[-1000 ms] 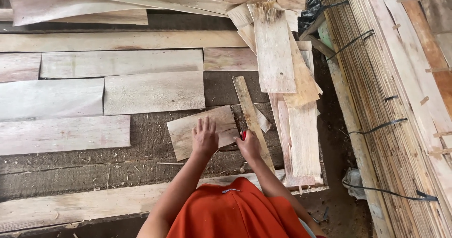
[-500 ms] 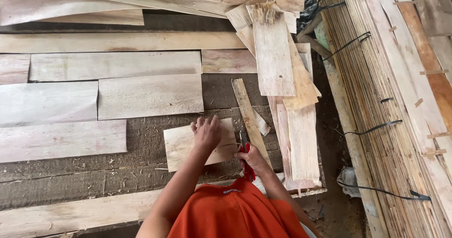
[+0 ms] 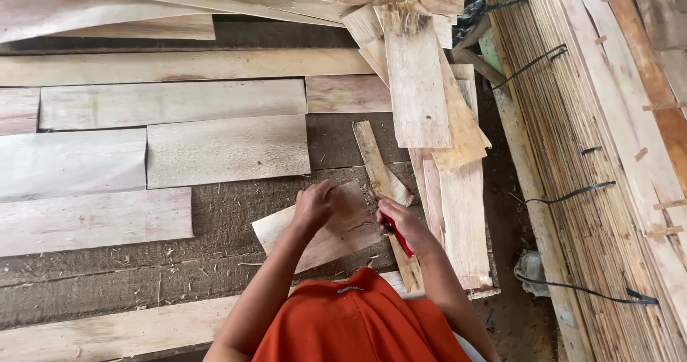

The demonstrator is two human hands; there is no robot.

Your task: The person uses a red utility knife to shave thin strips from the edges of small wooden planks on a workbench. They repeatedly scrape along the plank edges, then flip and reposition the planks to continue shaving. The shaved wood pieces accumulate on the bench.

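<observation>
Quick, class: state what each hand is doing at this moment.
Left hand: curled, pressing on the veneer piece.
Right hand: closed on a red-handled cutting tool.
</observation>
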